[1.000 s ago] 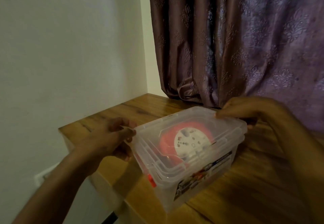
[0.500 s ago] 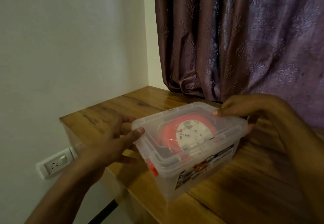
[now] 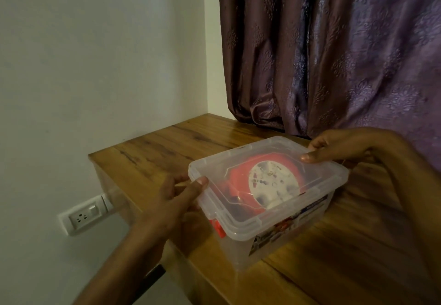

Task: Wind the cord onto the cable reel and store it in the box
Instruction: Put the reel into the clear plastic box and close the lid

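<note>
Now both hands (image 3: 334, 148) gripping lidded box (image 3: 286, 228), reel (image 3: 269, 185) seemingly inside, curtain (image 3: 334, 54) behind

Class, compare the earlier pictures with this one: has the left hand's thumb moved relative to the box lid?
Yes. The left hand has closed in toward the box; its thumb now presses on the lid corner, where earlier it stayed beside the rim.

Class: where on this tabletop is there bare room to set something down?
Bare wood lies between the wall, curtain and box, and right of the box. It is crowded around the box, where left hand and right hand press its lid.
</note>
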